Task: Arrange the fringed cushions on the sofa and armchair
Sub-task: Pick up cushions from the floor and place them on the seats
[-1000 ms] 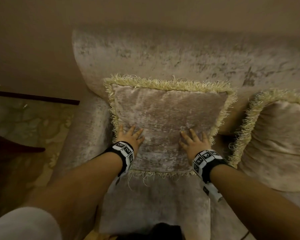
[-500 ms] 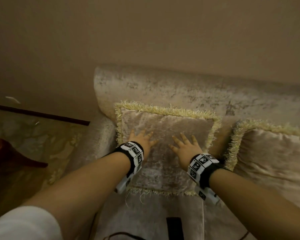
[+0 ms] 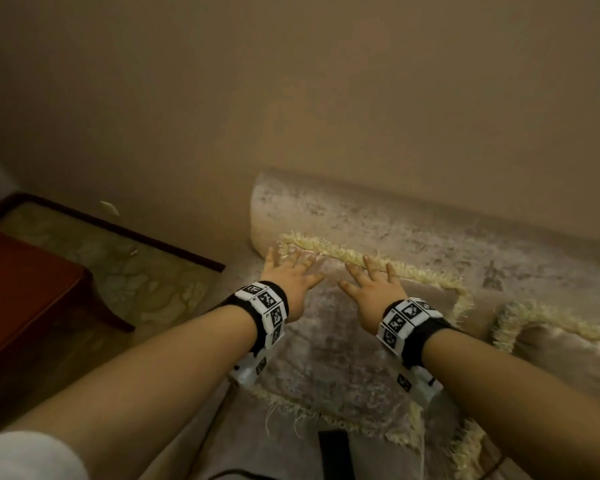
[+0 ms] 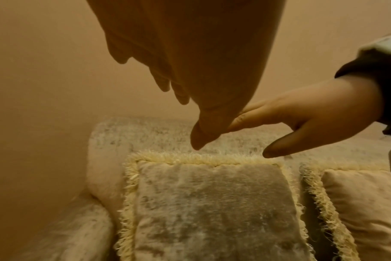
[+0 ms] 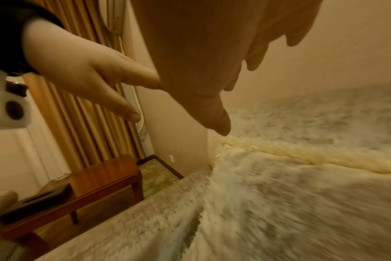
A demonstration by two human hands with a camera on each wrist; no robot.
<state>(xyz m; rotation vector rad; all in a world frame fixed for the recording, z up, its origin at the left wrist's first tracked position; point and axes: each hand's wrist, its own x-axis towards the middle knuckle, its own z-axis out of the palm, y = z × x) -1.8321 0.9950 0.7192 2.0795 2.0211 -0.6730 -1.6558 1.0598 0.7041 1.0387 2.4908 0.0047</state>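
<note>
Both hands, the left hand [image 3: 288, 284] and right hand [image 3: 378, 294], fingers spread flat and gripping nothing, have slid from the fringed cushion's [image 3: 343, 348] middle to its top fringe against the sofa [image 3: 361, 216] backrest, suggesting it is nearly settled.

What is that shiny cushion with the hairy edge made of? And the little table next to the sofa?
The cushion looks like crushed velvet or a similar plush fabric: its beige-grey surface catches light in uneven, shimmery patches. Its fringe seems to be cream yarn or thread, since loose strands stick out. The side table looks like polished reddish-brown wood, smooth with a slight sheen, though it could be veneer.
</note>
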